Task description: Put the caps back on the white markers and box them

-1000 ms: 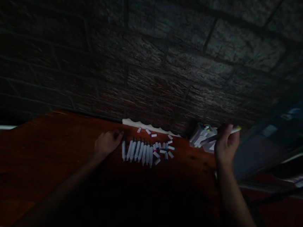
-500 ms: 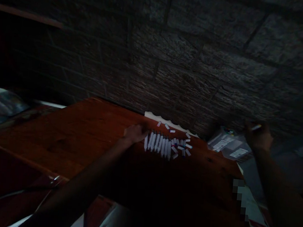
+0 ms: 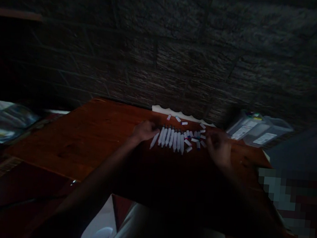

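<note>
A row of several white marker bodies (image 3: 171, 138) without caps lies side by side on the wooden table (image 3: 99, 128). At the row's left end my left hand (image 3: 144, 131) has its fingers closed on the top of one white marker (image 3: 154, 140), which slants away from the others. Loose caps (image 3: 194, 140), mostly white, are scattered to the right of the row, and a few lie behind it. My right hand (image 3: 220, 149) is low beside the rightmost caps. Its fingers are dark and blurred, so whether they grip anything does not show.
Clear plastic containers (image 3: 253, 133) with labels stand at the table's back right; the left one has colourful items inside. A white scalloped strip (image 3: 181, 116) lies along the back edge, against a block wall (image 3: 166, 60). Plastic-wrapped stuff (image 3: 3, 120) is at far left.
My right hand has come from above the containers, where it held a small light-coloured item, back left to the caps. The leftmost marker has tilted at my left hand. The view has shifted.
</note>
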Tool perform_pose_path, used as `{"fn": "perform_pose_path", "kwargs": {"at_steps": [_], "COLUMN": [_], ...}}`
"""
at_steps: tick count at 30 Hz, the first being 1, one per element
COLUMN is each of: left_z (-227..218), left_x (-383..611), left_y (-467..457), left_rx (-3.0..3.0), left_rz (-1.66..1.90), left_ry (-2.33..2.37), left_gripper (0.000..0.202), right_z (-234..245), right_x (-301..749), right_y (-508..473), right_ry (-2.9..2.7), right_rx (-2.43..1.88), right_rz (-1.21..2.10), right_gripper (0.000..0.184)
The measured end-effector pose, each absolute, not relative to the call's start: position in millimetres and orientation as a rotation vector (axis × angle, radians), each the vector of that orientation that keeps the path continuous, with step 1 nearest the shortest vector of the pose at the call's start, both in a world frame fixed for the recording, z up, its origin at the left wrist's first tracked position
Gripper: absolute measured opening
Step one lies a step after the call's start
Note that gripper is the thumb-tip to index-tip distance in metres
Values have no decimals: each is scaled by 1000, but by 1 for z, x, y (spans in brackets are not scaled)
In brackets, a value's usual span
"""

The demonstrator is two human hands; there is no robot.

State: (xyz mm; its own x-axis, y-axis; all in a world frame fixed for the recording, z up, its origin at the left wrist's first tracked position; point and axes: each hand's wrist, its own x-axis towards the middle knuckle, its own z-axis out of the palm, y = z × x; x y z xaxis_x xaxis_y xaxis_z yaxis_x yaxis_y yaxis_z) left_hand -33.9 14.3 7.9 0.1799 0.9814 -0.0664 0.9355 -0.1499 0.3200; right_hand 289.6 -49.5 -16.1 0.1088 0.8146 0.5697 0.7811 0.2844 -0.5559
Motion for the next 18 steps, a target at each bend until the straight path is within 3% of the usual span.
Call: {"fn": "perform_pose_path", "kwargs": {"at_steps": [7,18], "left_z": [7,12], "left_x": [-29,-44], "left_y": [12,15], "left_rx": [2184,2093], "left_rz": [221,125], "left_ry": [1790,1653], "left_gripper": [51,48], "right_z": [-26,-27], "right_x": [281,265], "right_y": [-54,-47], "right_ry": [-1924,-2023], "right_rx": [-1434,-1478], "right_rz": [271,280], "right_gripper": [25,17]}}
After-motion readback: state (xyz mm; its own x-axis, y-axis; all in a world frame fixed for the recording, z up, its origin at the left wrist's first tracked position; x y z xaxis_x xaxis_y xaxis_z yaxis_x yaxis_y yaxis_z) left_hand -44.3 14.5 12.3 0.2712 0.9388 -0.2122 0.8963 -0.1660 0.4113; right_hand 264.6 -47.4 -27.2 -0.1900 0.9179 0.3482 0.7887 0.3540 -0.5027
